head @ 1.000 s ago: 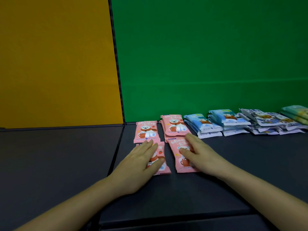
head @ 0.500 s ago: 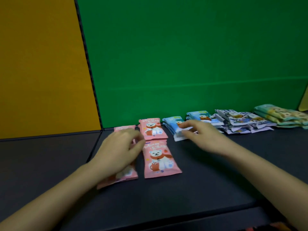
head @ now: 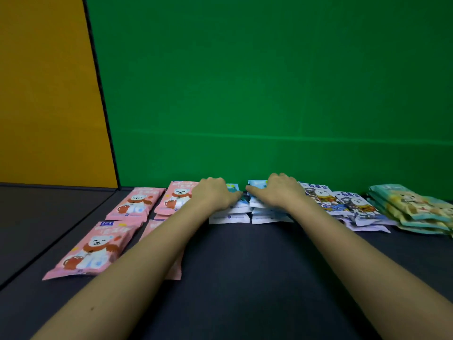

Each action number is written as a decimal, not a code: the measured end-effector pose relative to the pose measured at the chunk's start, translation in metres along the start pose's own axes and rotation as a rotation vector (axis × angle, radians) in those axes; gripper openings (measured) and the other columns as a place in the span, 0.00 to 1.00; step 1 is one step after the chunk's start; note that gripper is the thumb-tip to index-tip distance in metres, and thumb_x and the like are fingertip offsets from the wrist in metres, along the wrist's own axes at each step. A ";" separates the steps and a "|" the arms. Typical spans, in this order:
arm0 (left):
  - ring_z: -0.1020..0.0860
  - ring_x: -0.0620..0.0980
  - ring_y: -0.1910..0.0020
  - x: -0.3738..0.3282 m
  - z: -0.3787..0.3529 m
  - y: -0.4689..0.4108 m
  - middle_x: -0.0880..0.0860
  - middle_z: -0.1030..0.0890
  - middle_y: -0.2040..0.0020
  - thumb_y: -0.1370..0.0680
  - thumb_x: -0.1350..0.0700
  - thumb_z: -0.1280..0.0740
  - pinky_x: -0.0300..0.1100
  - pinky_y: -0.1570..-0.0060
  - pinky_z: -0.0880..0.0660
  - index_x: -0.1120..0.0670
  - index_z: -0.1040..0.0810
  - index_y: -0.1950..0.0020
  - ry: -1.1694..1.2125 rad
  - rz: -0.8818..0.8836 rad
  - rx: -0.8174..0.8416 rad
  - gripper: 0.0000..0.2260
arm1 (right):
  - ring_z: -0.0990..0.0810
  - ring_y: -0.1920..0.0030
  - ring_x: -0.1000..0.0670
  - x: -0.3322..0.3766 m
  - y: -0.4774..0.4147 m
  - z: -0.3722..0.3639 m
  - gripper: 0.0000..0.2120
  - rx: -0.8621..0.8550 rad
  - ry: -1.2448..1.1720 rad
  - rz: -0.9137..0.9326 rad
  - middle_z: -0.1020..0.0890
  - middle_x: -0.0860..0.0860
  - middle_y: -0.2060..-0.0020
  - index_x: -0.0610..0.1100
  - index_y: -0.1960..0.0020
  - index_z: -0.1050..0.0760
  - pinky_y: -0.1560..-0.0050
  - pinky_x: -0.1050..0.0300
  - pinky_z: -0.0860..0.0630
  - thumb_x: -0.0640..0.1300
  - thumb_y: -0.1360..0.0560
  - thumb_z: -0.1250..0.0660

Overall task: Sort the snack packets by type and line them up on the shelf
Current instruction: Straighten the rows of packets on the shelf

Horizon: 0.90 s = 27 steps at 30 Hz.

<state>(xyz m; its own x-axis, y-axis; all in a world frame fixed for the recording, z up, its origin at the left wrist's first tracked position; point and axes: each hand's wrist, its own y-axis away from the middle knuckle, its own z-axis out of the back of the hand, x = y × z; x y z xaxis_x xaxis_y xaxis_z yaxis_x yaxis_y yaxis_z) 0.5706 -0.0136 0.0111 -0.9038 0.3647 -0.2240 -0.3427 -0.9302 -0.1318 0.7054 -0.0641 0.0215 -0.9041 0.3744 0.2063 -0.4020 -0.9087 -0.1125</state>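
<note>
At the wall (head: 245, 94), left hand (head: 215, 196) grips the left blue stack (head: 229, 216) — right hand (head: 279, 192) the right blue stack (head: 269, 218) — fingers curled.

The pink packets (head: 93, 246) have white letters near the top and a small dark label in the corner, too blurry to read. The white and purple packets (head: 318, 196) have dark blue letters along the top, and these are too blurry to read as well
</note>
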 end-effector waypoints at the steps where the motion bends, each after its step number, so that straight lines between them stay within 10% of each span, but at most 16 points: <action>1: 0.27 0.61 0.38 -0.003 -0.002 -0.004 0.62 0.24 0.38 0.26 0.35 0.40 0.47 0.45 0.29 0.62 0.24 0.41 -0.008 0.035 0.015 0.31 | 0.30 0.35 0.39 0.001 -0.002 -0.001 0.37 0.033 -0.001 -0.013 0.29 0.39 0.34 0.38 0.33 0.32 0.39 0.50 0.31 0.67 0.28 0.43; 27: 0.37 0.59 0.30 -0.021 -0.015 -0.025 0.61 0.37 0.30 0.26 0.40 0.36 0.49 0.34 0.35 0.62 0.40 0.29 0.128 0.220 0.039 0.35 | 0.30 0.34 0.42 0.008 -0.008 -0.007 0.41 0.000 -0.071 -0.128 0.30 0.40 0.34 0.38 0.31 0.39 0.39 0.52 0.31 0.64 0.32 0.34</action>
<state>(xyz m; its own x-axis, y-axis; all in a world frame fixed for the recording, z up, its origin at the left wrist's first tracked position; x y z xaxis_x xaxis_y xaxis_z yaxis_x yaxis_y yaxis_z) 0.6021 0.0022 0.0042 -0.9186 0.1535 -0.3641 -0.1533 -0.9877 -0.0294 0.7007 -0.0524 0.0168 -0.8328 0.4730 0.2876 -0.5133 -0.8543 -0.0813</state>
